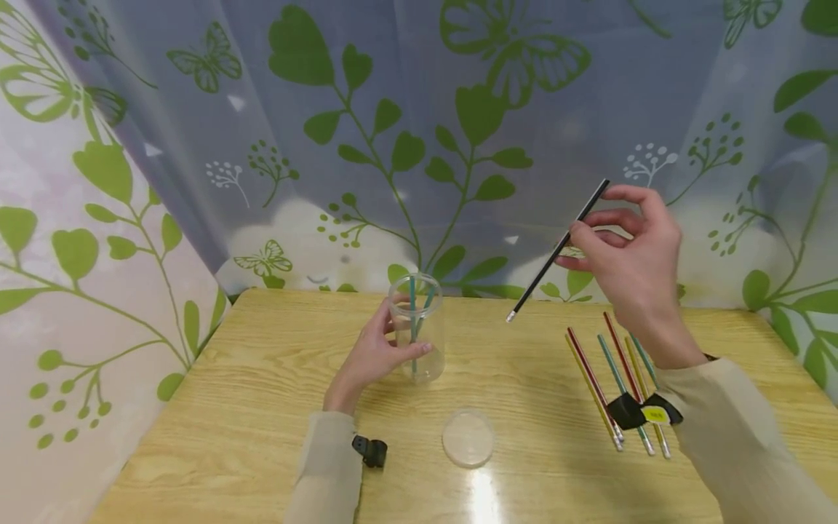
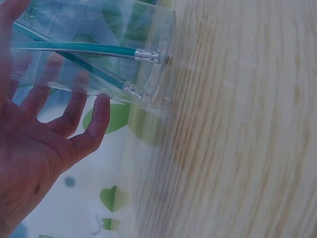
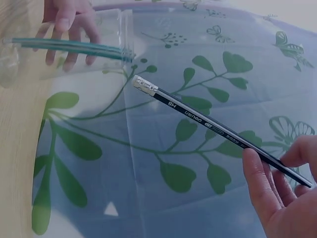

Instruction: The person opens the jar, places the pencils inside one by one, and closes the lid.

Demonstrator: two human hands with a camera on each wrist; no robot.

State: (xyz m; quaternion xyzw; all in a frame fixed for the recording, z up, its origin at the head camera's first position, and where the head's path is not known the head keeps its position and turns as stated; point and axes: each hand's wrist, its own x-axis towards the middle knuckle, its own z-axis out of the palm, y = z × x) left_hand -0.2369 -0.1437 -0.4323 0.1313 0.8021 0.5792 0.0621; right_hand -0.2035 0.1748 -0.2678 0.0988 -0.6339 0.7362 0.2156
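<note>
My left hand curls round the side of a clear plastic jar, which stands upright and uncovered near the table's back edge. Two teal pencils lean crossed inside it, their metal-banded eraser ends at the bottom. Raised to the right of the jar, my right hand pinches a black pencil with a pale stripe between thumb and fingers. The pencil slants, its eraser end low and pointing toward the jar, apart from it. Its other end is up by the index fingertip.
Several red, yellow and teal pencils lie on the table at the right, partly behind my right sleeve. A round clear lid lies flat in front of the jar. Behind the wooden table hangs a curtain with green leaves and butterflies.
</note>
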